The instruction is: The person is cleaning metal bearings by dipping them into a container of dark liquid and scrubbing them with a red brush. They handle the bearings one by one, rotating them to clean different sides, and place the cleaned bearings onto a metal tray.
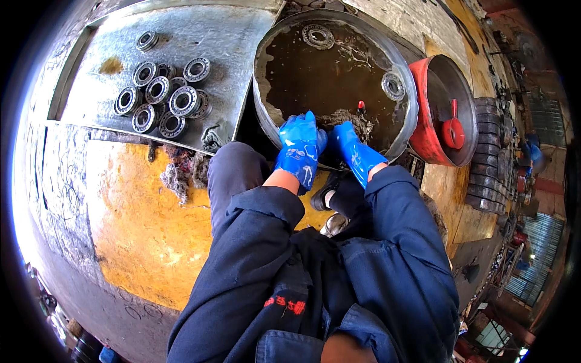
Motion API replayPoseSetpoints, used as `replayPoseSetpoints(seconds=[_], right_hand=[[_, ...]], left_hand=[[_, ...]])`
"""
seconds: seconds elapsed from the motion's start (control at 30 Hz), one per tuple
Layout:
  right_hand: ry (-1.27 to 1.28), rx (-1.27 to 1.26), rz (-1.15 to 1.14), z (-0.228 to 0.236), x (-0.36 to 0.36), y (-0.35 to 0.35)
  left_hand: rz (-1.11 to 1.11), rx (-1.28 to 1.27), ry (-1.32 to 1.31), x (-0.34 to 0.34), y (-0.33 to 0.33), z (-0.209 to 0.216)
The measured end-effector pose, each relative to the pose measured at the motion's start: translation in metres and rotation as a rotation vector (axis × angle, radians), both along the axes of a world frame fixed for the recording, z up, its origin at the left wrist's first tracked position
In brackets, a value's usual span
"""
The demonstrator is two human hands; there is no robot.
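Observation:
My left hand and my right hand, both in blue rubber gloves, meet over the near rim of a round metal tub of murky brown liquid. The left fingers are curled closed. The right hand is closed too, its fingertips turned down and mostly hidden. What they grip, if anything, cannot be made out. Just beyond the gloves lies a stringy grey-brown clump, with a small red-tipped thing standing up behind it. Two ring bearings sit in the tub: one bearing at the far side, another bearing at the right.
Left of the tub, a metal tray carries several bearings and a crumpled grey cloth. At the right stands a red drum with a red scoop inside, beside stacked dark rings. Frayed rags lie below the tray.

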State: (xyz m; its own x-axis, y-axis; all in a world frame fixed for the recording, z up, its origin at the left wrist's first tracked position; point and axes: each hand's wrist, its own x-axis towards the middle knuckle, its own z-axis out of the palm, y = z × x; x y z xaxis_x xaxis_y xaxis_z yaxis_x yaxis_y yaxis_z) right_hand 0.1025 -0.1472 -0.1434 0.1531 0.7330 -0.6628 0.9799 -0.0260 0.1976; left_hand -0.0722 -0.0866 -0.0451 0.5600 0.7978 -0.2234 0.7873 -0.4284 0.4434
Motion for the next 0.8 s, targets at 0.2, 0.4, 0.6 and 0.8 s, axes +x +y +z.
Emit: replayPoseSetpoints(seconds=[0.2, 0.4, 0.6, 0.8], right_hand=[[0.285, 0.363, -0.492, 0.118, -0.001, 0.004], [0.485, 0.618, -0.993, 0.169, 0.034, -0.023], [1.039, 1.086, -1.327, 0.156, 0.008, -0.051], [1.086, 1.143, -1.27, 0.162, 0.009, -0.055]], left_hand=[[0.024, -0.034, 0.059, -0.013, 0.004, 0.003], [-0.008, -0.045, 0.069, 0.0, 0.004, 0.006], [0.002, -0.005, 0.079, 0.0, 0.001, 0.008], [-0.023, -0.024, 0.17, 0.002, 0.001, 0.011]])
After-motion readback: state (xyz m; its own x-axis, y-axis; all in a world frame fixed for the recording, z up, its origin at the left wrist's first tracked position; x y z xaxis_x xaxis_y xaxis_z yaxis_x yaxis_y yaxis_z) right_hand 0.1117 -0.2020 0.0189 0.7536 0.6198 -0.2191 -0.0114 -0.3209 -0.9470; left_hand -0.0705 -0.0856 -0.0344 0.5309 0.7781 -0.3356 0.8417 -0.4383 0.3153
